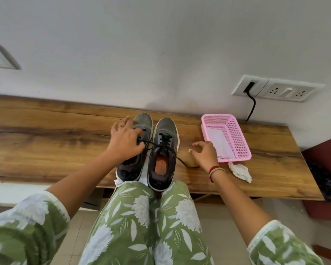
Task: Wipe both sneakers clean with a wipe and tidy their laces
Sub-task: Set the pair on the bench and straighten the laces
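Observation:
Two grey sneakers stand side by side on the wooden bench (46, 131), toes toward the wall. My left hand (125, 142) lies over the left sneaker (143, 121) and pinches a black lace (152, 143) that stretches taut across from the right sneaker (165, 129). To the right of that sneaker, my right hand (204, 153) hovers just above the bench with loosely curled fingers. No object shows in its grip. Another lace end (182, 161) trails on the wood just below that hand. A crumpled white wipe (240, 172) lies near the bench's front right.
A pink plastic basket (235, 159) sits right of the sneakers with something white inside. Behind it, a wall socket panel (277, 89) has a black cable hanging down. A white sheet (118, 182) pokes out under the sneakers' heels. My knees are against the bench front.

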A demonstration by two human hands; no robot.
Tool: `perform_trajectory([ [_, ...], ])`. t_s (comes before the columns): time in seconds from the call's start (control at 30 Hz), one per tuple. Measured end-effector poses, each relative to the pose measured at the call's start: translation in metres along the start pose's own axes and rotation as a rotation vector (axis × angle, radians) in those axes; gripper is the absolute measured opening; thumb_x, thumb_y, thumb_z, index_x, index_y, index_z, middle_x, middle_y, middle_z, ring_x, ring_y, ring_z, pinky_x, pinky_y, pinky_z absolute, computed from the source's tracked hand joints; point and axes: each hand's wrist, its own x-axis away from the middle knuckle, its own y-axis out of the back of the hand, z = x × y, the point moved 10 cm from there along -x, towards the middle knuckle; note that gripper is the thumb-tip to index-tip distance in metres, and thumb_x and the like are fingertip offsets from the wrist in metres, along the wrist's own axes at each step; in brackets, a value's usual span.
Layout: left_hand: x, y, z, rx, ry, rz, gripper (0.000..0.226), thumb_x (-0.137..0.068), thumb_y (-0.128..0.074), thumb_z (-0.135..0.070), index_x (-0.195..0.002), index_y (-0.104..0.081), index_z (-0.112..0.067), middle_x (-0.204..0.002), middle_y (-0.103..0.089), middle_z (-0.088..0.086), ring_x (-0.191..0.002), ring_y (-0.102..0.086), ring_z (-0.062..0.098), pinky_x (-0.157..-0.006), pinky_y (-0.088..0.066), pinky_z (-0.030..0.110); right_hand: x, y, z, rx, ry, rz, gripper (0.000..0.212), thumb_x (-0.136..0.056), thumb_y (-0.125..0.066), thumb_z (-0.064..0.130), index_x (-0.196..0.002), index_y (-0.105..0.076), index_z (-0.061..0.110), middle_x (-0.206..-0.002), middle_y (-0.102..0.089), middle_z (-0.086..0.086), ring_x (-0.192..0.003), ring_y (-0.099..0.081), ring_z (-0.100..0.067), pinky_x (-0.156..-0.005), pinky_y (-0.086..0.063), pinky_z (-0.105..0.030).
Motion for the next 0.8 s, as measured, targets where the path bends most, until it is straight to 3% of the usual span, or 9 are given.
perform_trajectory([
  [0.1, -0.007, -0.016, -0.031, 0.018, -0.114, 0.081, 0.033, -0.089, -0.055, -0.031, -0.122, -0.059, -0.033, -0.145, -0.04, -0.004, -0.144, -0.016, 0.021, -0.114, -0.009, 0.054, 0.009, -0.017, 0.037, -0.019, 0.199, 0.077, 0.027, -0.082, -0.069, 0.026, -0.109, -0.066, 0.026, -0.118, -0.054, -0.002, -0.111, -0.051, -0.017, -0.1, -0.037, -0.031],
  [0.2, -0.012, -0.031, -0.048, -0.003, -0.162, 0.154, 0.031, -0.093, -0.053, -0.026, -0.122, -0.06, -0.034, -0.144, -0.042, -0.008, -0.144, -0.016, 0.02, -0.114, -0.01, 0.055, 0.017, -0.034, 0.065, -0.093, 0.282, 0.2, 0.022, -0.082, -0.07, 0.03, -0.104, -0.07, 0.024, -0.11, -0.058, 0.002, -0.104, -0.055, -0.013, -0.093, -0.043, -0.029],
  [0.37, -0.017, -0.033, -0.046, -0.042, -0.171, 0.134, 0.02, -0.094, -0.054, -0.034, -0.109, -0.067, -0.035, -0.132, -0.052, -0.012, -0.141, -0.024, 0.017, -0.113, -0.011, 0.053, 0.02, -0.039, 0.068, -0.196, 0.258, 0.218, 0.02, -0.078, -0.075, 0.018, -0.097, -0.071, 0.017, -0.093, -0.069, 0.005, -0.085, -0.062, -0.004, -0.08, -0.05, -0.021],
  [0.5, -0.016, -0.032, -0.04, -0.005, -0.147, 0.123, 0.019, -0.093, -0.055, -0.037, -0.106, -0.068, -0.032, -0.127, -0.056, -0.011, -0.139, -0.027, 0.017, -0.112, -0.011, 0.053, 0.022, -0.033, 0.065, -0.285, 0.244, 0.197, 0.019, -0.077, -0.075, 0.012, -0.096, -0.073, 0.012, -0.09, -0.071, 0.0, -0.083, -0.064, -0.006, -0.074, -0.048, -0.011],
  [0.7, -0.014, -0.03, -0.037, 0.055, -0.119, 0.137, 0.02, -0.091, -0.057, -0.036, -0.106, -0.07, -0.031, -0.131, -0.053, -0.006, -0.14, -0.024, 0.02, -0.113, -0.011, 0.053, 0.015, -0.037, 0.064, -0.273, 0.253, 0.324, 0.017, -0.077, -0.074, 0.005, -0.091, -0.074, 0.014, -0.088, -0.071, -0.003, -0.087, -0.066, -0.016, -0.082, -0.052, -0.023],
  [0.8, -0.016, -0.029, -0.037, 0.013, -0.125, 0.152, 0.02, -0.091, -0.057, -0.037, -0.105, -0.07, -0.033, -0.133, -0.051, -0.006, -0.142, -0.021, 0.02, -0.113, -0.008, 0.054, 0.009, -0.03, 0.058, -0.196, 0.255, 0.288, 0.015, -0.08, -0.071, 0.007, -0.089, -0.073, 0.019, -0.087, -0.071, 0.0, -0.087, -0.065, -0.013, -0.084, -0.052, -0.024],
])
